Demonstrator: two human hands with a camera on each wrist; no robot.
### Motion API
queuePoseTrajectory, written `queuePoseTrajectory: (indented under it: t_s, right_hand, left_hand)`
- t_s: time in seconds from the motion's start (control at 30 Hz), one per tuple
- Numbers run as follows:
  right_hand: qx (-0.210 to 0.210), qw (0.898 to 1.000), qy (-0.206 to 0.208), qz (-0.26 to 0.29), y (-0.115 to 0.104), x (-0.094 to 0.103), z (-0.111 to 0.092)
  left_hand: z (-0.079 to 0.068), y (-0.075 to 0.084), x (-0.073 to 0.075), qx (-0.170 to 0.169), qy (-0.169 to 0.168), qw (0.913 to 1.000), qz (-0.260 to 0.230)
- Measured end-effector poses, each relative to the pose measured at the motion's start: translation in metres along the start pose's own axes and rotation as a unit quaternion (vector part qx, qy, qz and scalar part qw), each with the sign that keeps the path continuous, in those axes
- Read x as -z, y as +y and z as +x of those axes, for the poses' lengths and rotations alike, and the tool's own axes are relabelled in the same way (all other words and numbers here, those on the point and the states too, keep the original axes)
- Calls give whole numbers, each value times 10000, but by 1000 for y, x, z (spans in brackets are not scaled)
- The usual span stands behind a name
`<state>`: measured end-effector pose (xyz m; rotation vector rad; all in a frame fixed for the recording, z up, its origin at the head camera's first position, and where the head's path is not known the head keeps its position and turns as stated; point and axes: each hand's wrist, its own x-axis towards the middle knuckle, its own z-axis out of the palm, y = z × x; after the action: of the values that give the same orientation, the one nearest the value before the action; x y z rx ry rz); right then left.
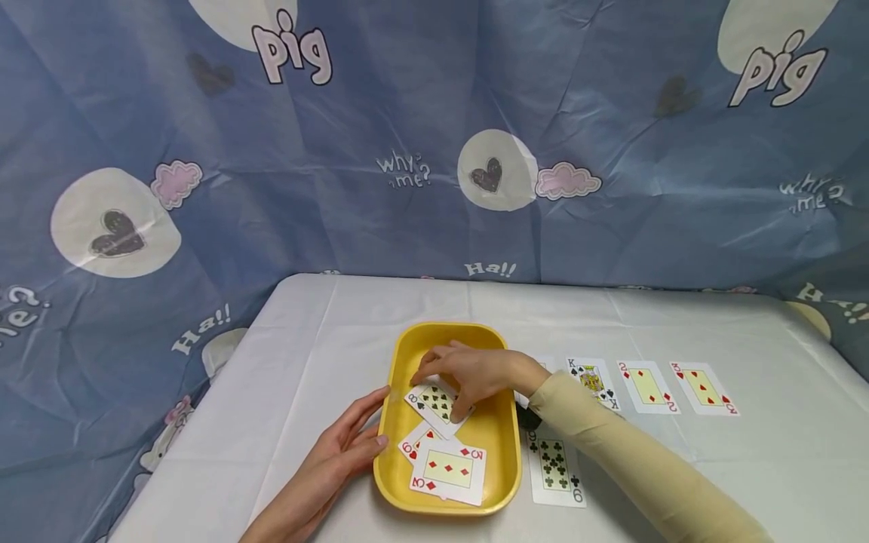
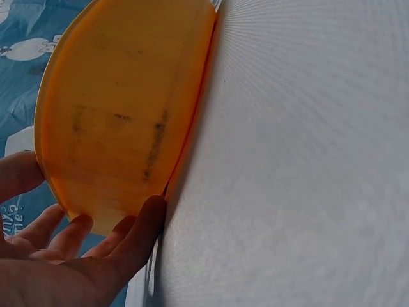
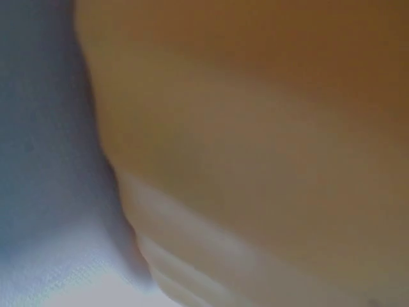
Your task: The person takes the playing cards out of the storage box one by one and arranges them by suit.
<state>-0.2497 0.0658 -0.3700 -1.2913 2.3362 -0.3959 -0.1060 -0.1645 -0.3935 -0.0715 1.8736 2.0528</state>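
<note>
My right hand (image 1: 468, 373) reaches into a yellow tray (image 1: 502, 467) and pinches the eight of spades playing card (image 1: 432, 403) between thumb and fingers. The card lies tilted, its lower corner close to other cards. Below it in the tray are a six of hearts (image 1: 410, 445), partly covered, and a three of diamonds (image 1: 448, 471) on top. My left hand (image 1: 342, 441) touches the tray's left side with its fingers spread. In the left wrist view those fingertips rest against the tray's outer wall (image 2: 128, 115). A blurred tan surface fills most of the right wrist view.
Right of the tray, a king of spades (image 1: 593, 383), a two of diamonds (image 1: 648, 387) and a three of hearts (image 1: 704, 388) lie in a row, with another card partly behind my wrist. A nine of clubs (image 1: 555, 471) lies nearer. Patterned blue cloth (image 1: 380, 219) hangs behind the white table (image 1: 326, 339).
</note>
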Motion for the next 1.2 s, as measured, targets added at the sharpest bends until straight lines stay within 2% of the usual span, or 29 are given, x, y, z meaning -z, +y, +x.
queuePoseTrajectory:
  t_s: [0.2, 0.33, 0.53, 0.67, 0.8, 1.2]
  right_hand:
    - [-115, 9998, 69, -119, -1, -3, 2]
    - [68, 9998, 189, -14, -1, -5, 3]
    - [568, 9950, 549, 605, 3, -6, 4]
    - [641, 9894, 759, 1062, 4, -5, 3]
    - [622, 9852, 950, 1285, 3, -4, 2]
    - [487, 9849, 1289, 1048, 0, -4, 1]
  left_hand:
    - [-1, -1, 1, -3, -87, 10000, -35]
    - [-2, -1, 2, -33, -204, 9998, -18]
    - [-1, 0, 1, 8, -150, 9999, 63]
    - [0, 1, 0, 76, -34, 9999, 98]
    - [1, 1, 0, 53, -15, 10000, 71]
    - [0, 1, 1, 46, -31, 10000, 67]
